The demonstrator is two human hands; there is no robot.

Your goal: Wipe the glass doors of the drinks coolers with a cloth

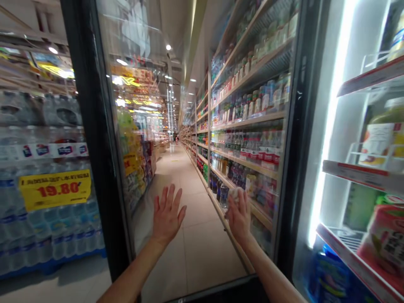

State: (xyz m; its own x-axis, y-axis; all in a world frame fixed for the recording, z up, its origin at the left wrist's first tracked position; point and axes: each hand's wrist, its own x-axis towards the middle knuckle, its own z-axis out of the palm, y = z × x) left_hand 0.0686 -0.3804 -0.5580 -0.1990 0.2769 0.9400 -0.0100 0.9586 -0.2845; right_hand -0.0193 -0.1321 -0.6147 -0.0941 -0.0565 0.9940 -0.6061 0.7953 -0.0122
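In front of me a glass door [184, 261] with a black frame stands swung out from a lit drinks cooler. My left hand [167, 214] is raised at the pane with its fingers stretched and spread, holding nothing; it looks laid flat on the glass. To the right, my right hand [240, 216] is closed on a crumpled white cloth [234, 193] at the pane. Only the cloth's upper part shows above and beside the fingers, so whether it is fabric or paper is hard to tell.
The cooler's shelves [356, 171] with bottles and a pink pack [383, 248] are at the right. Stacked water bottles [47, 231] with a yellow price sign [56, 190] stand at the left. Through or in the glass appear an aisle and long rows of drinks.
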